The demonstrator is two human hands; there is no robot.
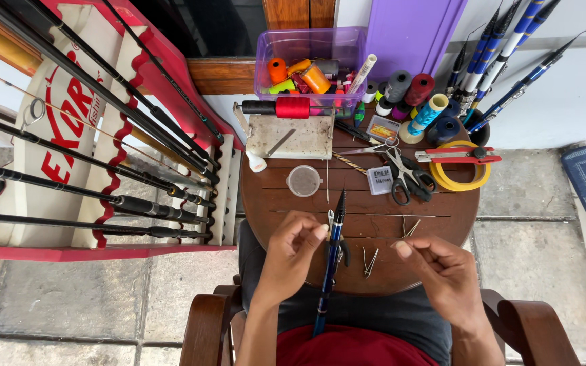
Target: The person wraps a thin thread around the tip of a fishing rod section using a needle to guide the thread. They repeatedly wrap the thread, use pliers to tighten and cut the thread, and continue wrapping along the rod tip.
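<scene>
in the head view, a dark blue fishing rod section (331,261) lies with its long axis from near to far, a little tilted: the thin black tip points far, toward the small round clear container (304,181), and the thick end comes down to the person's lap. it rests across the near edge of the round wooden counter (442,217). the left hand (289,254) is just left of the rod, fingers curled, thumb and finger pinched close to a small metal guide on the rod. the right hand (445,271) is to the right, apart from the rod, with its fingers pinched together; what it grips is too thin to tell. black scissors (408,177) and thread spools (408,88) lie farther away. on the left stands a red and white rack (69,169) of rods. the floor is of grey stone tiles (69,305).
</scene>
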